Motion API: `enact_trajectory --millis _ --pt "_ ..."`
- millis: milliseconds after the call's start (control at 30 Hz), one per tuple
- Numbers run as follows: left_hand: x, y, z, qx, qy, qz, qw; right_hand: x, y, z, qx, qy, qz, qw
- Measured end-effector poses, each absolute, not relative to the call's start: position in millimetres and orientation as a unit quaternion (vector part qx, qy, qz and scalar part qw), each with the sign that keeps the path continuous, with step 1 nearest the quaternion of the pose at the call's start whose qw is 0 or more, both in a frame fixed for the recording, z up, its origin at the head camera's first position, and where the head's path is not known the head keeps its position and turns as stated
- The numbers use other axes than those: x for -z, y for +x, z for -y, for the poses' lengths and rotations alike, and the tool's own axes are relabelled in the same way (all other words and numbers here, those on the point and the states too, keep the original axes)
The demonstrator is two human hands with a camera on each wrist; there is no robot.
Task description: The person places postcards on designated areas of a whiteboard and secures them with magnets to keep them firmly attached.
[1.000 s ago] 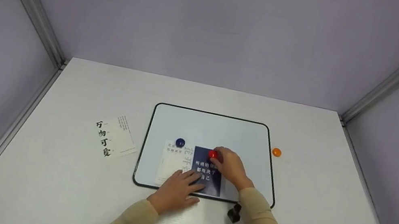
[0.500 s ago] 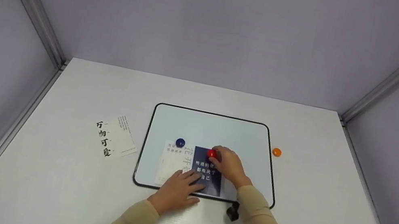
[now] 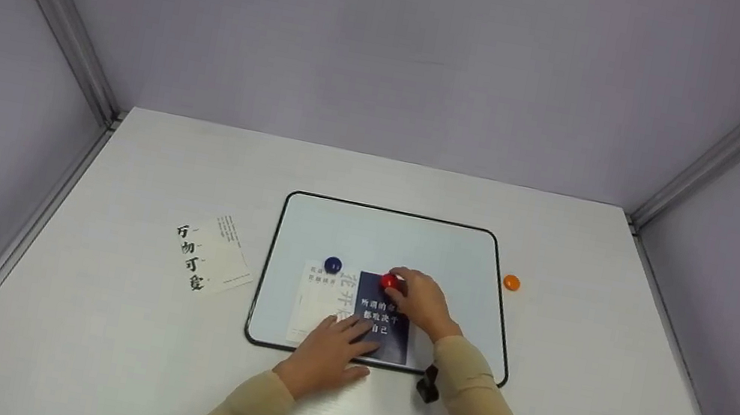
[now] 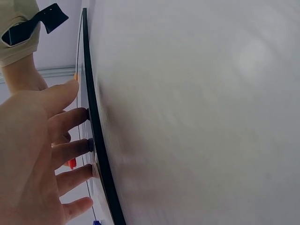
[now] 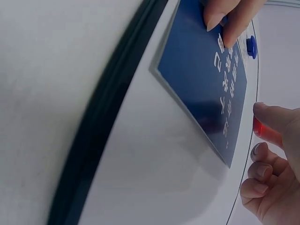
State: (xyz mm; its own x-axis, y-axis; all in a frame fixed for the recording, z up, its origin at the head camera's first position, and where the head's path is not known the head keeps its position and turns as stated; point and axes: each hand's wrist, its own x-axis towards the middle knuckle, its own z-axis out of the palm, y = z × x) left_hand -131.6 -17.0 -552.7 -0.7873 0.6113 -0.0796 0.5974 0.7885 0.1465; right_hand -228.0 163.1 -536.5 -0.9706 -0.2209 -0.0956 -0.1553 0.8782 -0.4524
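My right hand (image 3: 425, 303) pinches a round red magnet (image 3: 389, 282) between thumb and fingers, at the top edge of a dark blue card (image 3: 385, 309) with white writing. In the right wrist view the red magnet (image 5: 259, 127) shows partly behind the thumb. My left hand (image 3: 325, 355) lies with spread fingers over the lower parts of the blue card and a white card (image 3: 315, 304) beside it. Both cards lie side by side on a black-framed whiteboard (image 3: 402, 243). A dark blue magnet (image 3: 333, 265) sits at the white card's top edge.
An orange magnet (image 3: 512, 283) lies on the white table (image 3: 110, 344) just right of the whiteboard. Another white card (image 3: 213, 254) with black brush writing lies tilted to its left. Grey walls (image 3: 397, 53) stand behind and at both sides.
My right hand has shifted slightly left with the red magnet along the top of the blue card. The left hand has stayed in place.
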Motion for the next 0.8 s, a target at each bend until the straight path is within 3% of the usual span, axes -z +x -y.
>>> enact_trajectory --millis 800 --pt "554.7 -131.7 16.8 -0.06 0.323 -0.943 0.052 539.9 -234.9 -157.2 0.221 -0.099 -0.968 0.069"
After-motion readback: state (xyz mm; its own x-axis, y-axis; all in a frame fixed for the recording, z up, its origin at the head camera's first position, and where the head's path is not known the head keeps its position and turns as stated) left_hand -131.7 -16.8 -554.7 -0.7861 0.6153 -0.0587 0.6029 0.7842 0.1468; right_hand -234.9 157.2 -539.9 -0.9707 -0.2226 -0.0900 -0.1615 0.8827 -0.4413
